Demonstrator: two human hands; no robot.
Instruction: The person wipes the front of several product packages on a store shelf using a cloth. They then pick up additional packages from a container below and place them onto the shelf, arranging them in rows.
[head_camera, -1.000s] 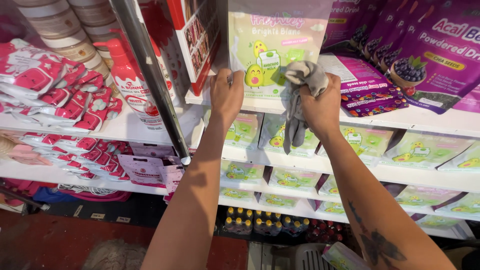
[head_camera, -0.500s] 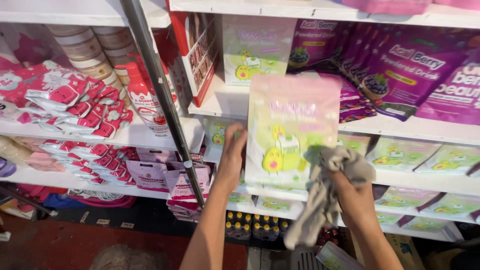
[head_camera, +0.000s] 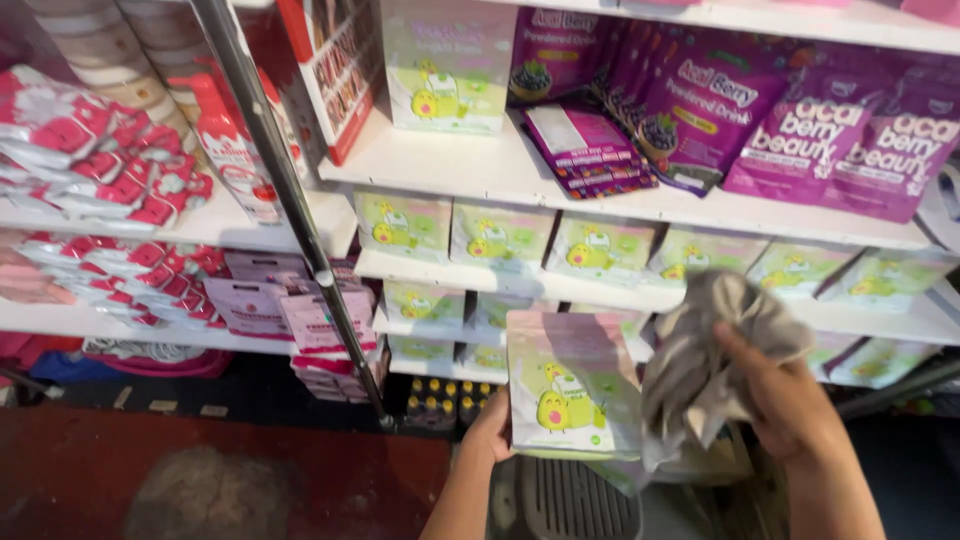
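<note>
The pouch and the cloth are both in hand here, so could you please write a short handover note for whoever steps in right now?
Left hand: grips the pink-and-green pouch by its lower left edge, upright, held in front of the lower shelves.
Right hand: holds a crumpled grey cloth against the pouch's right edge.
Top white shelf: one matching pouch stands at the back, with a bare stretch in front of it and purple pouches to its right.
Done: the pouch is off the shelf and in hand.
Left: by the look of it, wiping the pouch and setting it back.
</note>
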